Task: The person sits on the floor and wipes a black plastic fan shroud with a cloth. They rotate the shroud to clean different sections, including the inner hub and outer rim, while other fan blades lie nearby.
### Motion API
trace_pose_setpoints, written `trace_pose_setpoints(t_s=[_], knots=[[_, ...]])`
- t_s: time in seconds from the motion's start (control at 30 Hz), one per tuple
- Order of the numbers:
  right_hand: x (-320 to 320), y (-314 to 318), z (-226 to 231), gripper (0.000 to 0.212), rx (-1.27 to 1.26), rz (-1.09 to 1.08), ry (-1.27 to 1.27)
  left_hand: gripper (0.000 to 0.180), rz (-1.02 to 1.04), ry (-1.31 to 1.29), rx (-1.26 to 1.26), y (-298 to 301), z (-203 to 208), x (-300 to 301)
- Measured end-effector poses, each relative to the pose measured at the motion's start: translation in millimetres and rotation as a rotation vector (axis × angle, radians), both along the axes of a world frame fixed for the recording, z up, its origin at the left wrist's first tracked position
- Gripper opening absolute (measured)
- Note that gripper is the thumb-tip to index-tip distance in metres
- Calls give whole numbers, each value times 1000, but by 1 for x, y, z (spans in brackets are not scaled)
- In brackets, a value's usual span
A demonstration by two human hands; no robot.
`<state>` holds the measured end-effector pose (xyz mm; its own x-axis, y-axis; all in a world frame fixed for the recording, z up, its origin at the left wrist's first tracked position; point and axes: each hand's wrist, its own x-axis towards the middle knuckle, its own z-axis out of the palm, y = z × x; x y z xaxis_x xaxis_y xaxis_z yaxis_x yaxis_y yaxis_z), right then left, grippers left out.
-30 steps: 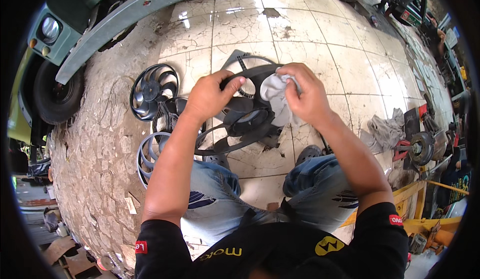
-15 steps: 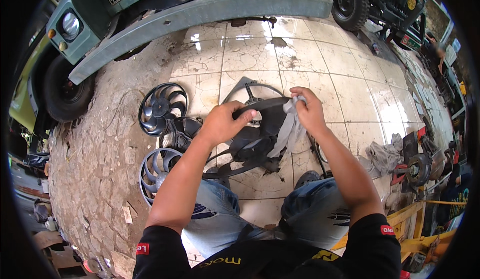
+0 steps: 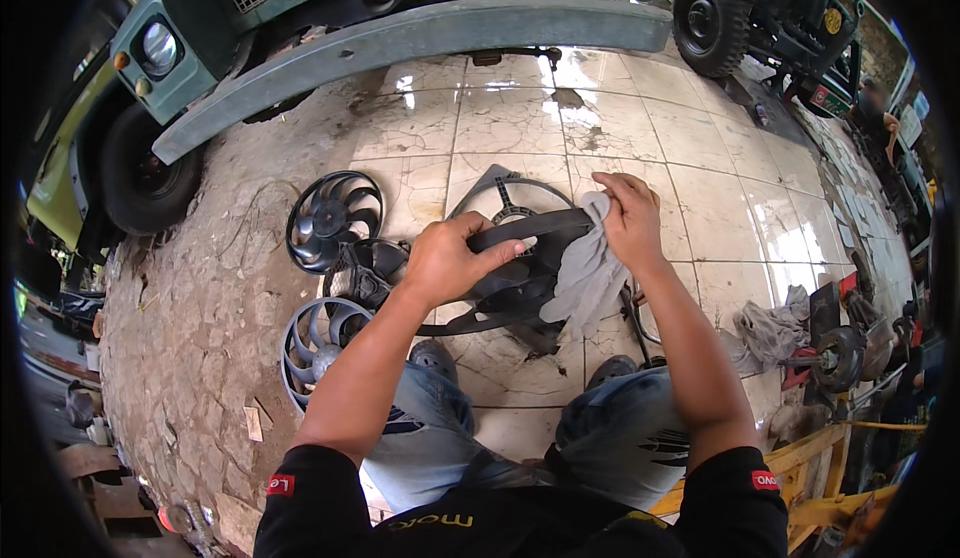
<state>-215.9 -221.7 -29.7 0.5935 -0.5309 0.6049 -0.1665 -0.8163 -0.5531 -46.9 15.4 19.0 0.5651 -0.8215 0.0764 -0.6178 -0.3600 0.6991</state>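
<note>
My left hand is closed round the left part of the rim of a black cooling fan, thumb on top. The fan is tilted, with its rim toward the top and its dark blades below, partly hidden by my hand and the cloth. My right hand pinches a grey cloth against the right end of that rim; the cloth hangs down over the fan's side. Just beyond, a black fan shroud with spokes lies on the tiles, partly covered.
A black fan and a grey fan lie on the left. A green vehicle's bumper spans the far side. Another grey cloth lies among metal parts at the right, above a yellow frame. A dark vehicle's wheel stands far right.
The held fan has tipped, so its rim now faces me more edge-on and less of its blades shows. The cloth is bunched wider below my right hand.
</note>
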Motion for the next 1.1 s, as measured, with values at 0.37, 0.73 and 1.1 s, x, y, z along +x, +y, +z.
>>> trace_pose_setpoints(t_s=[0.37, 0.73, 1.1], knots=[[18, 65, 19, 24, -239, 184, -97, 52, 19, -116, 13, 2, -3, -7], [-27, -37, -48, 46, -27, -8, 342, 66, 33, 20, 59, 3, -4, 7], [-9, 3, 0, 52, -229, -35, 85, 85, 36, 255, 36, 12, -5, 32]])
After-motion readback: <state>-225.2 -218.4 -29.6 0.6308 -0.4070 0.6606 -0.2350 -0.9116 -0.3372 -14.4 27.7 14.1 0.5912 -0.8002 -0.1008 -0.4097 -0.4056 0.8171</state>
